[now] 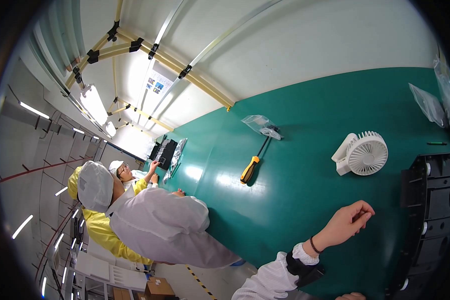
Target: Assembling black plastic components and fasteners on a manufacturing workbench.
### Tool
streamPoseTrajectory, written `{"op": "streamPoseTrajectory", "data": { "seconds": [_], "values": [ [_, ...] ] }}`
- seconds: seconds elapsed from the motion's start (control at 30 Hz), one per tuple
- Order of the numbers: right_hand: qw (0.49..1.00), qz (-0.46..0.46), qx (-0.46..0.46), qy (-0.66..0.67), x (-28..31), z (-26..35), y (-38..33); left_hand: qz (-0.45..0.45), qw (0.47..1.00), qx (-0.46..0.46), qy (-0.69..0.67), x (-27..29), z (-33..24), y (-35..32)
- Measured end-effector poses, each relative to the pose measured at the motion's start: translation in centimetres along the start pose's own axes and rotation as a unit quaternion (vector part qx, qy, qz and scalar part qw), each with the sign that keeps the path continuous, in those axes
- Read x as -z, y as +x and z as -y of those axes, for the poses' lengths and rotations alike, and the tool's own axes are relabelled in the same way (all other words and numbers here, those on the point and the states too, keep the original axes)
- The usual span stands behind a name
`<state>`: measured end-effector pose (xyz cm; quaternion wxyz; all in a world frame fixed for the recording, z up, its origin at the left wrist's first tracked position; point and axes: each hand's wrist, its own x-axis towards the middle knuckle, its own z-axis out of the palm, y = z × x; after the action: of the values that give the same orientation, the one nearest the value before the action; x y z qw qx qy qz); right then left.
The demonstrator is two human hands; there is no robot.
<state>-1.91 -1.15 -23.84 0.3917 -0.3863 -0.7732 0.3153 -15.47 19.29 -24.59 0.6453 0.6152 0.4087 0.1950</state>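
- On the green table (297, 165), right side, a black frame (435, 225) is lying.
- Left hand (342, 224) is hanging near, half-curled, seemingly empty, maybe getting ready; grabbing needs wider fingers.
- Right hand (351, 296) is half-hiding; I can't tell.

Shows as a long black frame (439, 220), with 3 white round pieces (424, 228) down the left side and oval openings further in. Lies on the green desk (300, 195), stretching toward the near edge (fades into dark at the lower end). Left of that, shows as 1 white fan (368, 156) with a round slatted grille, resting nearer the far edge.
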Motion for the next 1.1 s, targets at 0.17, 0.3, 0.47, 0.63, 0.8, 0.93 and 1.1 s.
{"op": "streamPoseTrajectory", "data": {
  "seconds": [0.17,0.3,0.47,0.63,0.8,0.93,1.1],
  "values": [
    [1.000,0.002,0.001,-0.001,0.0,0.1,0.1,0.000,1.000,0.000,-0.002,0.0,0.2,0.0],
    [1.000,-0.001,0.000,-0.003,-0.1,0.0,0.0,0.001,1.000,0.002,-0.002,0.0,0.1,0.0],
    [1.000,0.006,0.001,-0.003,0.3,0.5,-0.2,0.005,1.000,0.015,0.020,0.0,-0.9,-0.5],
    [1.000,-0.013,0.009,-0.014,-0.1,0.0,0.0,-0.002,1.000,-0.008,-0.004,0.0,0.3,0.2],
    [1.000,-0.008,0.013,-0.010,0.3,0.1,0.3,0.004,1.000,0.012,0.017,0.2,-0.7,-0.1],
    [1.000,-0.013,0.009,-0.013,0.1,0.1,0.1,-0.017,1.000,-0.018,-0.001,-0.3,0.5,0.2],
    [0.999,-0.017,0.014,-0.023,-0.1,0.3,0.1,-0.021,0.999,-0.031,0.001,0.0,0.4,0.0]
  ]
}}
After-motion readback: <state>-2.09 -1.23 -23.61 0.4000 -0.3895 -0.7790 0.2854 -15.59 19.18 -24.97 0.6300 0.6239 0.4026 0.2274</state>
